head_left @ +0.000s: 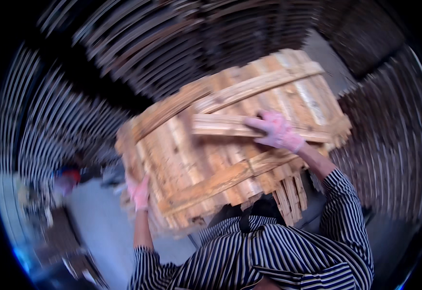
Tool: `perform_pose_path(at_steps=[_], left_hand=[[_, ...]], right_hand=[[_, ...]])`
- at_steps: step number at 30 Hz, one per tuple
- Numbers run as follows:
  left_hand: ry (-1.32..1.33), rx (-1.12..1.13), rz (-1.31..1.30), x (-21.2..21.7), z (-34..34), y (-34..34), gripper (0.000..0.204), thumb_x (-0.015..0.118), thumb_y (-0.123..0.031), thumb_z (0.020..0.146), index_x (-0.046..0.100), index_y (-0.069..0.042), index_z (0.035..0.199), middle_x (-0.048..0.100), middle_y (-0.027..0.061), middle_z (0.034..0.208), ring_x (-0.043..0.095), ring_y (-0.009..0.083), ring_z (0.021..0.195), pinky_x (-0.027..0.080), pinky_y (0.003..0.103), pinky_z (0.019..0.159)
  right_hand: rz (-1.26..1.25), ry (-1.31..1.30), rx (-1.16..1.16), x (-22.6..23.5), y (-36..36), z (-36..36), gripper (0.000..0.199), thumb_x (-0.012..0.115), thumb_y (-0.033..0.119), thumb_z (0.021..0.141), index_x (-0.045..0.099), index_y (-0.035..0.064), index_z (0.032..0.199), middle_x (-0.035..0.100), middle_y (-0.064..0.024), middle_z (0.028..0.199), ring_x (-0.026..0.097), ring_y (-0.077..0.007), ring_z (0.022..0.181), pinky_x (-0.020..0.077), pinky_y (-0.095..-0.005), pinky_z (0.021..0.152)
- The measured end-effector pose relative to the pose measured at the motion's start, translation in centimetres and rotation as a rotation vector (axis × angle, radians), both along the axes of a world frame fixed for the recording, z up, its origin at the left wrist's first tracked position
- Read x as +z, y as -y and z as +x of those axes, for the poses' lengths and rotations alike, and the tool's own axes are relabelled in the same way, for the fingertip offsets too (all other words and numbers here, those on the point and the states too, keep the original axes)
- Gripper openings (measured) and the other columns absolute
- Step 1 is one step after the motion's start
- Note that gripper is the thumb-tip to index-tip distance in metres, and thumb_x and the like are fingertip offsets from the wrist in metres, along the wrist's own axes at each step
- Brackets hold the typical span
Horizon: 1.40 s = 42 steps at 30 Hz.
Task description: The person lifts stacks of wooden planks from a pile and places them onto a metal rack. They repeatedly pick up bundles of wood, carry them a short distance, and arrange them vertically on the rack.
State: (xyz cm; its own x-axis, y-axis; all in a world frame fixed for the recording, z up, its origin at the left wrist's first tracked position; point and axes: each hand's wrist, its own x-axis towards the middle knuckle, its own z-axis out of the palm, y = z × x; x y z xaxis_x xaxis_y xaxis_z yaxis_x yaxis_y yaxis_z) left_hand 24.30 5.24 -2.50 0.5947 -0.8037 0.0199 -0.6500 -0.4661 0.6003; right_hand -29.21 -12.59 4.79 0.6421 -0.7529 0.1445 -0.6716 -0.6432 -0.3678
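A pile of pale wooden planks [187,164] lies in front of me, with longer boards laid across it near its far and near sides. My right hand [278,133], in a pink and white glove, is closed around a short wooden plank [220,124] held over the middle of the pile. The hand covers part of that plank. At the pile's left end is my left hand [139,193], gloved the same way. Its thumb and fingers are spread against the plank ends, and motion blurs them slightly.
Tall stacks of slatted boards stand beyond the pile [148,48], at the left [51,121] and at the right [390,145]. More wood pieces [291,198] sit below the pile's near right side. Grey floor [95,212] shows at the lower left.
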Motion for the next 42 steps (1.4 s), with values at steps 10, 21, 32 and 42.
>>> perform_pose_path(at_steps=[10, 21, 32, 42], left_hand=[[-0.064, 0.099, 0.105, 1.6, -4.1, -2.5, 0.079, 0.071, -0.032, 0.094, 0.036, 0.006, 0.153, 0.044, 0.0209, 0.157, 0.049, 0.0324, 0.138, 0.04, 0.039, 0.115], [0.046, 0.106, 0.202, 1.0, -4.2, -4.1, 0.07, 0.048, -0.053, 0.106, 0.038, -0.005, 0.156, 0.048, 0.0198, 0.154, 0.054, 0.0318, 0.133, 0.047, 0.04, 0.109], [-0.583, -0.139, 0.05, 1.8, -3.2, -4.6, 0.064, 0.059, -0.036, 0.105, 0.037, -0.003, 0.156, 0.055, 0.0152, 0.145, 0.057, 0.0231, 0.124, 0.05, 0.037, 0.105], [0.047, 0.634, 0.101, 2.9, -3.1, -30.3, 0.076, 0.058, -0.057, 0.098, 0.047, -0.001, 0.149, 0.056, 0.0243, 0.146, 0.052, 0.0368, 0.137, 0.039, 0.041, 0.112]], right_hand=[[0.36, 0.265, -0.262, 5.6, -2.4, 20.8, 0.064, 0.076, 0.045, 0.074, 0.06, 0.0086, 0.123, 0.059, -0.0171, 0.106, 0.059, -0.0304, 0.095, 0.0482, -0.0455, 0.079], [0.697, 0.771, 0.022, -4.5, -22.4, 33.1, 0.049, 0.076, 0.037, 0.076, 0.065, 0.0082, 0.113, 0.056, -0.0142, 0.122, 0.06, -0.034, 0.11, 0.0523, -0.048, 0.086], [0.542, 0.77, 0.362, -4.4, -26.6, 15.6, 0.039, 0.067, 0.032, 0.086, 0.067, 0.0125, 0.12, 0.068, -0.0131, 0.118, 0.066, -0.0336, 0.11, 0.0546, -0.0454, 0.092], [0.7, 0.182, 0.695, -4.1, -30.4, 12.5, 0.057, 0.066, 0.038, 0.094, 0.053, 0.0129, 0.143, 0.058, -0.0156, 0.138, 0.057, -0.0358, 0.126, 0.0491, -0.0433, 0.104]])
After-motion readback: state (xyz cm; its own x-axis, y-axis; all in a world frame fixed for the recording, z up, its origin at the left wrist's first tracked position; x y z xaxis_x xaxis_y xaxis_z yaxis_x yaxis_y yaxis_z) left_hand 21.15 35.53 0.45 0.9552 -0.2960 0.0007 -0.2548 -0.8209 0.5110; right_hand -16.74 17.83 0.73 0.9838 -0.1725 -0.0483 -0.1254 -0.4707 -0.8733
